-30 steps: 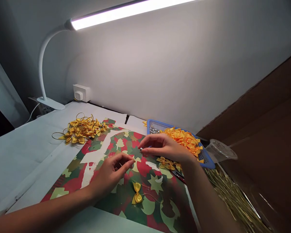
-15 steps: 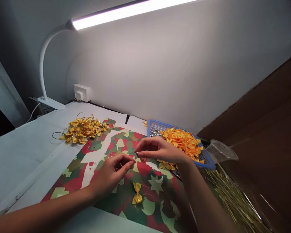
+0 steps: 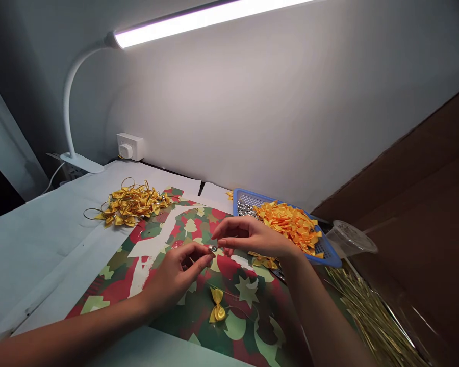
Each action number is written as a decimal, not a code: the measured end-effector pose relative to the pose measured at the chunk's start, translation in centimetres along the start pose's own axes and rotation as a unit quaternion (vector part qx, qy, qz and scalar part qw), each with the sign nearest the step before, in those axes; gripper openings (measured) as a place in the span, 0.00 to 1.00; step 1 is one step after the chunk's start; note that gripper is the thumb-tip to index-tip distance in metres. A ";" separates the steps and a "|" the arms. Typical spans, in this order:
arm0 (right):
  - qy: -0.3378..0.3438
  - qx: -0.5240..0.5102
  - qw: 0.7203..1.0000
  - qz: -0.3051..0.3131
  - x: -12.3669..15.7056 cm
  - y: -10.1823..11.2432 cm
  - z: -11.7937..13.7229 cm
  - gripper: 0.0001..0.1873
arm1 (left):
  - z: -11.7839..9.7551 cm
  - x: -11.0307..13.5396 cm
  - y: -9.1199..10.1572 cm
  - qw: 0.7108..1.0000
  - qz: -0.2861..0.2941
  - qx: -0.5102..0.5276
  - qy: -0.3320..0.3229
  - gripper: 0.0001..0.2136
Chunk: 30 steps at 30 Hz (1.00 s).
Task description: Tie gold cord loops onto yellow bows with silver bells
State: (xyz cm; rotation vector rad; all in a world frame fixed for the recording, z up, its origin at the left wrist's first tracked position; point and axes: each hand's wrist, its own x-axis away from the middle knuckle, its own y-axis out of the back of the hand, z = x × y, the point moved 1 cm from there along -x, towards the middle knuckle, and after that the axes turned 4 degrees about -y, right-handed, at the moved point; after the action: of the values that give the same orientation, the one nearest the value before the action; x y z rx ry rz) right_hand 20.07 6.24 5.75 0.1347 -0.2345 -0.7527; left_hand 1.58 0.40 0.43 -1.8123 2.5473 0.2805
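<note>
A tiny silver bead (image 3: 213, 248) sits between my two hands, touching the fingertips of both. My right hand (image 3: 252, 238) pinches it from above with thumb and forefinger. My left hand (image 3: 176, 275) is shut on a thin gold wire (image 3: 192, 260), whose end is hidden by the fingers. Below the hands, a yellow satin bow (image 3: 217, 306) with a fine wire lies on the red and green patterned paper (image 3: 229, 267). A few loose bows (image 3: 263, 261) lie just beyond my right wrist.
A blue tray (image 3: 331, 260) holds orange-yellow satin bows (image 3: 288, 224) and silver beads (image 3: 247, 209). A heap of wired bows (image 3: 130, 204) lies at back left. A bundle of gold wires (image 3: 371, 316) and a clear plastic cup (image 3: 350, 239) are at right. A white desk lamp (image 3: 67, 107) stands behind.
My right hand has carried the silver bead leftward, bringing it up to the left fingertips. My left hand has barely moved.
</note>
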 end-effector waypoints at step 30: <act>0.167 0.011 0.962 -0.217 3.9 1.8 2.9 0.07 | -0.1 0.2 0.0 0.997 0.037 -0.037 0.058 0.15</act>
State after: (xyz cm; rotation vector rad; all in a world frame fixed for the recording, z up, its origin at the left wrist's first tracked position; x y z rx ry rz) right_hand 23.24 4.78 9.55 0.3391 0.1152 -1.1472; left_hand 1.50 0.22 0.49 -1.8126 2.7213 0.2806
